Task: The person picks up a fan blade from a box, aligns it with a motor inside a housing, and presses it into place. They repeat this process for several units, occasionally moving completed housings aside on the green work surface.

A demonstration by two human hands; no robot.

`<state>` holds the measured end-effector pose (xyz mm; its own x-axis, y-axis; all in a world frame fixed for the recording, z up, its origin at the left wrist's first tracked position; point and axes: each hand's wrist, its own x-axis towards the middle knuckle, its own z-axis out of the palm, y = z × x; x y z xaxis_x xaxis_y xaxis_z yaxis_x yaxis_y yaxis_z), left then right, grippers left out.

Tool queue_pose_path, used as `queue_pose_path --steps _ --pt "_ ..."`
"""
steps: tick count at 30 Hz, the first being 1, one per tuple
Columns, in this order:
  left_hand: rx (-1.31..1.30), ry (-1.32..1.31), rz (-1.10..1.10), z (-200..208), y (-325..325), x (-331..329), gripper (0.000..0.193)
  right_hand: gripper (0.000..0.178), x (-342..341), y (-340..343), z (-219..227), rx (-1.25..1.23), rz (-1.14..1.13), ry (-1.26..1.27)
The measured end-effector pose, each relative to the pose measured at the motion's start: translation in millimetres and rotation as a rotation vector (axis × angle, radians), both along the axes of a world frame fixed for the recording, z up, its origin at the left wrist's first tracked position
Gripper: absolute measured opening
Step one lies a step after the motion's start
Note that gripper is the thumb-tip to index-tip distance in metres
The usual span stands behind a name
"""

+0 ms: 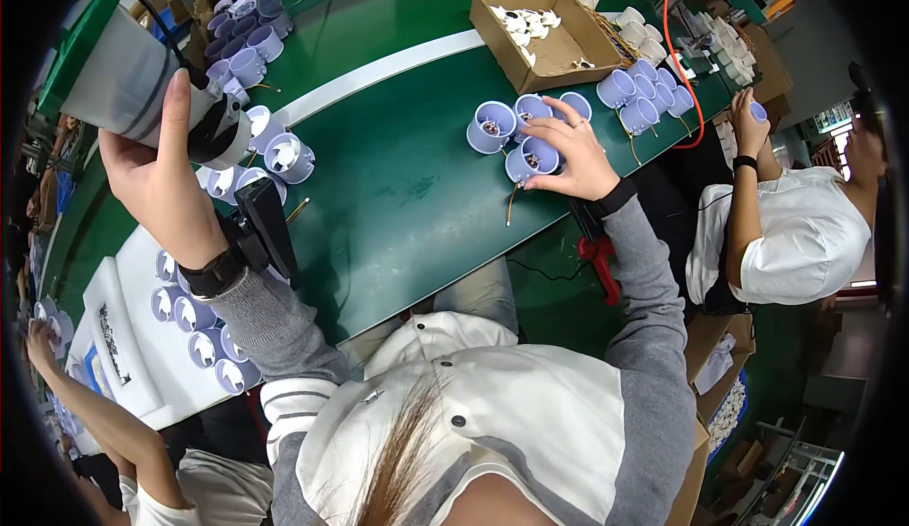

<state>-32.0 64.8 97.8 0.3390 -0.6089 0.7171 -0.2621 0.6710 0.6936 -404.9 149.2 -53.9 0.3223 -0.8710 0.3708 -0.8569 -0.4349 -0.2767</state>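
Note:
At the upper left, my left hand [161, 171] is closed around a translucent canister [112, 67] with a green end, a dark band and a black-and-white fitting; the fingers behind it are partly hidden. Below the fitting stand lilac cups [290, 159] with white parts inside. Across the table, my right hand [576, 157] grips a lilac cup [530, 160] by its rim, thumb at the near side and fingers over the far side. Small dark and coppery parts show inside this cup. Another lilac cup [491, 128] stands just left of it, and more are behind the fingers.
A cardboard box [540, 79] of white parts sits at the far side, near more lilac cups [639, 100] with wires. An orange-red hose [667, 24] hangs at the right. Co-workers [791, 213] sit on both sides. Filled cups [204, 346] stand on a white sheet at left.

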Motion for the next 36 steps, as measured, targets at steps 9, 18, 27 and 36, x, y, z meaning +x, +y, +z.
queue_pose_path --steps 9,18,27,36 --pt "-0.029 -0.009 0.011 2 5 10 0.041 0.075 78 -9 9 0.013 0.231 0.004" --pt "-0.009 -0.055 0.026 -2 5 21 0.036 0.063 10 -27 22 -0.283 -0.109 -0.178" --pt "0.010 -0.121 0.056 -7 -2 20 0.037 0.063 -184 -25 -23 0.012 -0.884 0.172" --pt "0.008 -0.116 0.063 -13 -4 38 0.038 0.055 -150 5 -20 0.030 -0.514 -0.039"
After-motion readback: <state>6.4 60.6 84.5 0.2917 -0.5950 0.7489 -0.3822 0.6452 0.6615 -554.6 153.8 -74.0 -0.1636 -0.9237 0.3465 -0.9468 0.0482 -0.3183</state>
